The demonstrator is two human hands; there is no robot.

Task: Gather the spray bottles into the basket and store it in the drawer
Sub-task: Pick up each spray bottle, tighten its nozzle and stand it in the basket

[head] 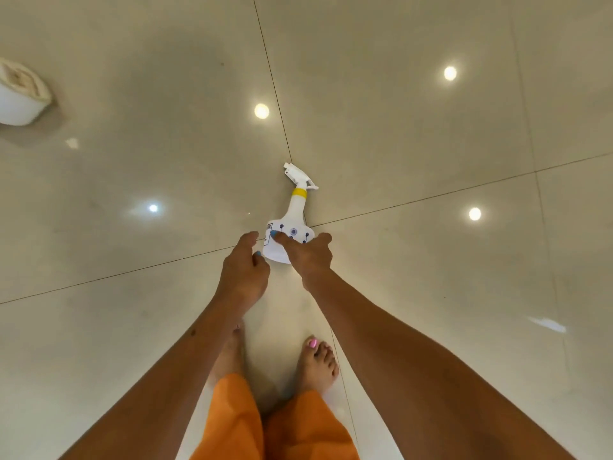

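Observation:
A white spray bottle [292, 220] with a yellow collar and white trigger head lies on its side on the glossy tiled floor, nozzle pointing away from me. My right hand [308, 257] reaches down over its base, fingers spread and resting on the patterned lower part of the bottle. My left hand [243, 270] hovers just left of the base with fingers loosely curled, holding nothing. A white basket [20, 94] with a cloth lining sits on the floor at the far left edge, partly cut off. No drawer is in view.
Pale beige floor tiles [431, 144] with dark grout lines spread all around, reflecting ceiling lights. My bare feet [316, 363] and orange trousers [265, 426] are directly below the bottle.

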